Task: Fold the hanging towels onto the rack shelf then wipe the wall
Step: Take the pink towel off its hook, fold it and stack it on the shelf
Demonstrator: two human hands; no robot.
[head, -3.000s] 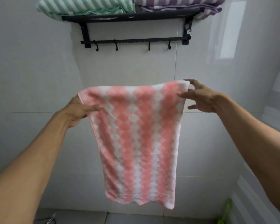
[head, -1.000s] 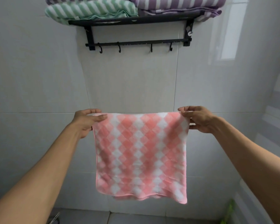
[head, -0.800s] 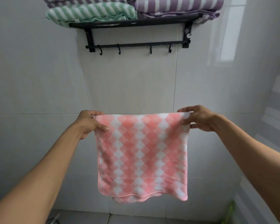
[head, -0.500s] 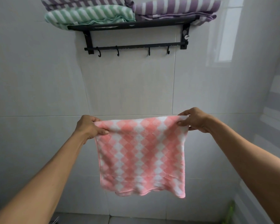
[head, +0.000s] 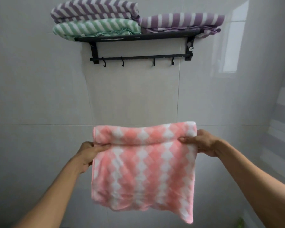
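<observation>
Half a second ago the pink towel (head: pixel 143 171) hung flat from its top corners; now its top edge is turned over into a soft roll toward the wall, so the hanging part is shorter — another fold is under way, by my reading, and the towel is getting close to shelf size. It is in mid-air at about 6 o'clock of the view, well below the rack (head: pixel 138 37) and not touching it.

The left hand (head: pixel 87 155) pinches the towel's left edge just under the roll, thumb on the near face, at roughly 8 o'clock. The right hand (head: pixel 202 143) pinches the right edge in the same way, at roughly 4 o'clock. Both are closed on cloth; neither is free.

The rack sits at 12 o'clock on the tiled wall (head: pixel 39 96). Its shelf already carries three folded towels: a green striped towel (head: pixel 95 27) at the left, a purple striped towel (head: pixel 94 11) stacked on top of it, and a second purple towel (head: pixel 183 20) lying alone on the right half. Below, the four hooks (head: pixel 123 62) on the bar are bare — nothing hangs from them.

So this pink one looks like the last towel to fold. The wiping is not yet started.
</observation>
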